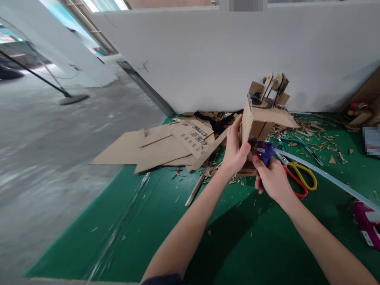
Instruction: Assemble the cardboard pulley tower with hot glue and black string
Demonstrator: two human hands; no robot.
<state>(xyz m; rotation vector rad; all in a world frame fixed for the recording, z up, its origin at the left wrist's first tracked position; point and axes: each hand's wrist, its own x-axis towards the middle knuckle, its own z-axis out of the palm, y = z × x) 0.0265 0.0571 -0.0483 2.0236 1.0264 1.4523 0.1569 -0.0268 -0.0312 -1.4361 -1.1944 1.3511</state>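
Note:
My left hand [236,152] grips the left side of a cardboard model [264,116], a box-like body with upright cardboard pieces and dark parts on top. In my right hand [271,180] is a blue glue gun [265,151] with a small red light lit. Its nozzle end is at the lower front of the model, close to my left thumb; whether it touches cannot be made out. A long translucent glue stick [323,173] runs out of the gun's back to the right. Beside my right hand lie scissors [301,180] with red and yellow handles.
Flat cardboard sheets [166,148] lie at the left on the green table [142,237]. Cardboard scraps [314,128], teal-handled pliers [297,140] and a magenta object [366,223] are to the right. A white partition [190,59] stands behind. A cardboard box [363,99] is at far right.

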